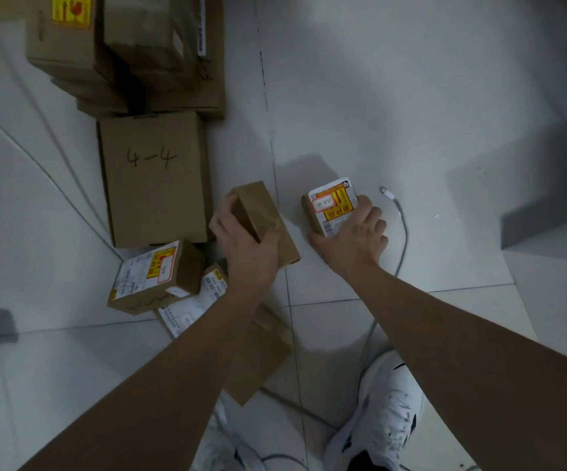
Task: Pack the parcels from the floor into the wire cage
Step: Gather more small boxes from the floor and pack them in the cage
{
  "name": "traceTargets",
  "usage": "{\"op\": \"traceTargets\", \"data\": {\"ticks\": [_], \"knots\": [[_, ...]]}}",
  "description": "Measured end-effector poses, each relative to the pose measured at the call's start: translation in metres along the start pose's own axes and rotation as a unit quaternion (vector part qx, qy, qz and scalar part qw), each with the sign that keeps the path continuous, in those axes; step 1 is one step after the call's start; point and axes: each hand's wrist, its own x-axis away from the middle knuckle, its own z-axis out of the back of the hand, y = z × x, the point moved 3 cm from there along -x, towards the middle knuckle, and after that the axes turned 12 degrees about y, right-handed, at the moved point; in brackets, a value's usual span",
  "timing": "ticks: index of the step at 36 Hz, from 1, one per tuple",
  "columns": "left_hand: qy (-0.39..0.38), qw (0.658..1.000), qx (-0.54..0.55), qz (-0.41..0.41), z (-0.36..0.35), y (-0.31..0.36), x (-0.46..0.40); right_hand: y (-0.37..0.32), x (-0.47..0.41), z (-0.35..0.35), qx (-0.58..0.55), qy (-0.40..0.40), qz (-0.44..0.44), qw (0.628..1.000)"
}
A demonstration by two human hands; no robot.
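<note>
While cartons at 11 o'clock run off-frame, left hand [246, 248] grips plain brown parcel [265, 215]; right hand [355, 237] clasps yellow-labelled parcel [329, 207] on white tiled floor [394, 96].

both hands [246, 243] [355, 236] reach down, fingers curled, gripping.

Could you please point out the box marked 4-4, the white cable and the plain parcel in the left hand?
box marked 4-4 [154, 178]: head view, top face.
white cable [402, 229]: head view, curved stretch.
plain parcel [261, 212]: head view, upper face.
</note>
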Motion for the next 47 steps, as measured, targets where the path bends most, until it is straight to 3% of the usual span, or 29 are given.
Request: {"op": "traceTargets", "data": {"ticks": [4, 9, 16, 21, 24, 30, 36, 41, 47], "knots": [[-0.045, 0.996, 0.067, 0.045, 0.008, -0.004, -0.004, -0.001, 0.001, 0.0, 0.016, 0.001, 0.0, 1.0], [-0.074, 0.996, -0.041, 0.007, 0.009, -0.002, 0.0, -0.002, 0.002, -0.003, 0.03, 0.013, 0.003, 0.999], [0.003, 0.989, -0.108, 0.096, -0.015, -0.003, -0.002, 0.0, 0.001, -0.007, 0.04, 0.01, 0.003, 0.999], [-0.032, 0.99, -0.079, 0.109, -0.01, 0.001, -0.001, -0.001, -0.002, -0.001, 0.025, -0.037, -0.01, 0.999], [-0.081, 0.986, 0.008, 0.145, 0.008, 0.016, 0.002, 0.0, -0.002, 0.019, -0.024, -0.085, -0.049, 0.995], [-0.156, 0.937, 0.16, 0.268, 0.065, 0.08, 0.01, -0.028, 0.022, 0.098, -0.104, -0.13, -0.042, 0.985], [-0.167, 0.908, 0.201, 0.328, 0.125, 0.166, 0.024, -0.085, 0.047, 0.209, -0.195, -0.11, -0.039, 0.974], [-0.197, 0.933, 0.12, 0.276, 0.191, 0.255, 0.043, -0.141, 0.073, 0.319, -0.209, -0.077, 0.022, 0.975], [-0.209, 0.949, 0.096, 0.217, 0.303, 0.386, 0.065, -0.226, 0.127, 0.474, -0.253, -0.093, 0.096, 0.958]]}}
